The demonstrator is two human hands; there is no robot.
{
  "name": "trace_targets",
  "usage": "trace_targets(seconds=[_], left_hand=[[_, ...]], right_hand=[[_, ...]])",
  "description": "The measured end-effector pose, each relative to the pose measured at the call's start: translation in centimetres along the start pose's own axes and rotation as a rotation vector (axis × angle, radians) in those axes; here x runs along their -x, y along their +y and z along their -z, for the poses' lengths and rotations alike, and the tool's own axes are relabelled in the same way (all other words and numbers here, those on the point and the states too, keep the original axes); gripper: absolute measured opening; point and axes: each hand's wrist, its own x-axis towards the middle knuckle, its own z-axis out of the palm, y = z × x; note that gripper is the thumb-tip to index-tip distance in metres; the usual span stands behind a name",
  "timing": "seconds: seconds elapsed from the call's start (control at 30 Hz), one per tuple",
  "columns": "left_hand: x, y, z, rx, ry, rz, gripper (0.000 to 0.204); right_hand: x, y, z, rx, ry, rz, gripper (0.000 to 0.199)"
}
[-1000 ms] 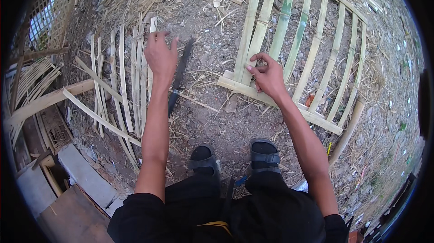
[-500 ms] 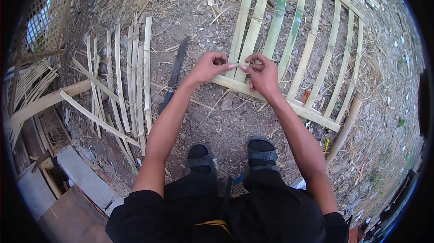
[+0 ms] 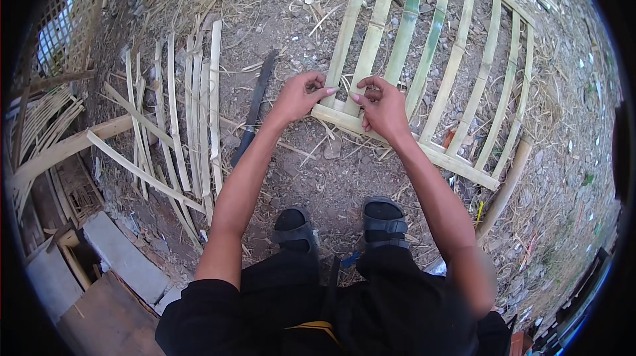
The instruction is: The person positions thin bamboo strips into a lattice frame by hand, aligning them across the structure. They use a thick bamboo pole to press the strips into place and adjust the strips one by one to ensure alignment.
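Lying flat on bare dirt, bamboo frame (image 3: 424,71) with near crossbar under both hands. Left hand (image 3: 299,98) and right hand (image 3: 383,107) meeting fingertip to fingertip, pinched narrow; whatever held too small to tell. Left of these, dark machete (image 3: 255,107) and loose bamboo strips (image 3: 192,104)

Both forearms bare, entering from the lower edge and converging toward upper centre. Left hand (image 3: 299,96): wrist slightly bent, palm turned inward, fingers curled, index finger pointing right toward the other hand. Right hand (image 3: 382,107): back of hand up, fingers curled downward, thumb and forefinger pinched together near the fingertips. The two hands sit just beside each other, fingertips nearly meeting, not clearly touching. Elbows spread apart, left arm straighter, right arm angled in from the lower right. Whether either hand pinches something small cannot be told.
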Motion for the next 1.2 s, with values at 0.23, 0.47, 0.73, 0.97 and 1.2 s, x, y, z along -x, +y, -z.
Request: trace_targets(seconds=[0.23,0.47,0.73,0.97,1.2], left_hand=[[0.0,-0.2,0.2,0.069,0.019,0.051,0.029],[0.2,0.4,0.8,-0.029,0.004,0.013,0.030],[1.8,1.4,-0.4,0.045,0.106,0.026,0.029],[3.7,3.2,-0.7,0.230,0.171,0.021,0.029],[4.7,5.3,-0.9,0.314,0.196,0.085,0.031]], right_hand=[[2.4,-0.8,1.4,0.080,0.100,0.158,0.022],[6.0,2.7,4.7,0.560,0.260,0.584,0.026],[9.4,6.4,4.9,0.803,0.357,0.697,0.040],[12.1,5.5,4.0,0.795,0.500,0.770,0.033],[12.6,9.6,-0.3,-0.080,0.126,0.086,0.023]])
